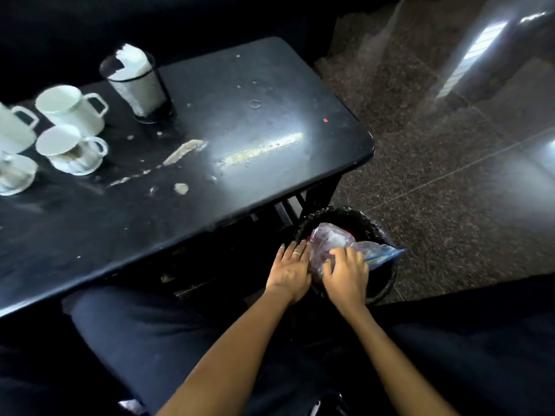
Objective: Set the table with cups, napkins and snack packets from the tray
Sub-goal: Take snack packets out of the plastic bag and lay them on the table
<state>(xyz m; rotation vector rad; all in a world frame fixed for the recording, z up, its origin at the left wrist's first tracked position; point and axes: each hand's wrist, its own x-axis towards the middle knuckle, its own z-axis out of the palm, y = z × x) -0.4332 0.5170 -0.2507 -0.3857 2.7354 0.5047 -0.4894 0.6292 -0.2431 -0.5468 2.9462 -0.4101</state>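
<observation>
Snack packet [333, 244] blurred, half-hidden under hands [318, 273].

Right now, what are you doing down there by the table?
A seated person reaches both hands into a black basket on the floor beside the table. The right hand grips a clear plastic bag that lies in the basket, and the left hand rests flat against the bag's side. On the table stand white cups and a mesh holder with napkins. The tabletop is spotted with crumbs and spills.
</observation>
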